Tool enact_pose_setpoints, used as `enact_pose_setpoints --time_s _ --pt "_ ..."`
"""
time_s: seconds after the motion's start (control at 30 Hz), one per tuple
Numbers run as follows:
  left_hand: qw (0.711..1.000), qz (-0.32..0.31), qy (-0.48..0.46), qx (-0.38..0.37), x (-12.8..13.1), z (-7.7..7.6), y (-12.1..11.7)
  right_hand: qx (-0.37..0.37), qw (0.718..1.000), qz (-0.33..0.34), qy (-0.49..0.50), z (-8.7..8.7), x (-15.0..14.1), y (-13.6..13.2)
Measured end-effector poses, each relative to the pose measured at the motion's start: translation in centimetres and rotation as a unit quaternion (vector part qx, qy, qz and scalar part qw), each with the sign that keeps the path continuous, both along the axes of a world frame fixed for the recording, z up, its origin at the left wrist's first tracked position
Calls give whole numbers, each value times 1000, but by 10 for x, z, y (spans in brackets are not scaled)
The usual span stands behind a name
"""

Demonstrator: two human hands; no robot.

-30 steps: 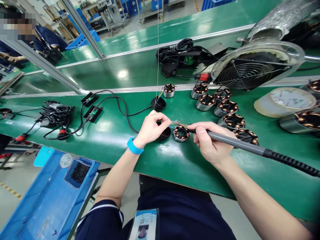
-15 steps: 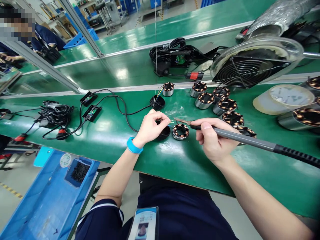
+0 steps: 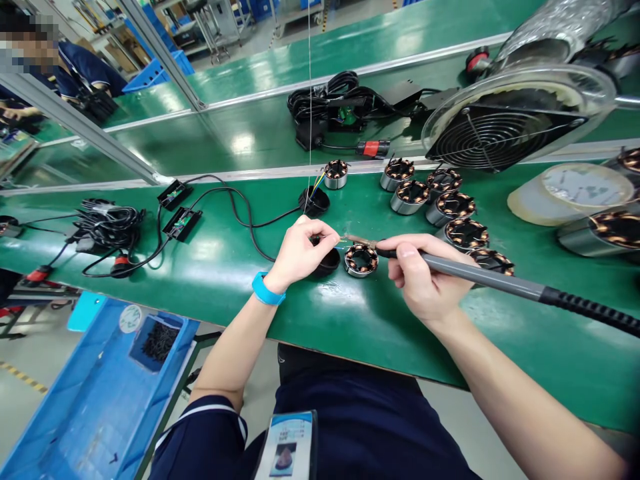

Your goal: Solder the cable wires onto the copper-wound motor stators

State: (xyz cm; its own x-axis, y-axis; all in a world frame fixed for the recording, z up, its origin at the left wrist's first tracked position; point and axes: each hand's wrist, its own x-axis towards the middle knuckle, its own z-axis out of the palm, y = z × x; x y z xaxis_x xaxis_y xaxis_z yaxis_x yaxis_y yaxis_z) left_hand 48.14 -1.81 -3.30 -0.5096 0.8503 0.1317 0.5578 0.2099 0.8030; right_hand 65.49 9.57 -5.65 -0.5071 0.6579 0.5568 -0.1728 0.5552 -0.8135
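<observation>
My left hand [image 3: 300,250] is pinched shut on thin wire ends, held just left of a motor stator [image 3: 361,259] with copper windings on the green bench. Under the hand sits a black round cap [image 3: 327,261]. My right hand [image 3: 423,280] grips a grey soldering iron [image 3: 480,277] like a pen, its tip touching the wire ends above the stator. A thin solder wire [image 3: 309,100] hangs down from above toward another black cap [image 3: 314,200].
Several more stators [image 3: 450,213] lie to the right, near a fume-extractor fan [image 3: 500,133]. Black cable bundles [image 3: 107,227] and small circuit boards [image 3: 181,223] lie at the left. A blue bin [image 3: 100,393] stands below the bench. Another person [image 3: 75,73] works at the far left.
The iron tip has come back to the wire ends after lifting off slightly half a second ago. Both hands have stayed over the same stator.
</observation>
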Motion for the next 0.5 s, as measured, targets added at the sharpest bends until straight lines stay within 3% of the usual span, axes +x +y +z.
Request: enact_pose_setpoints --time_s 0.5 --pt "1000 -6 -6 6 0 1 0 -29 998 -22 46 2 -3 -1"
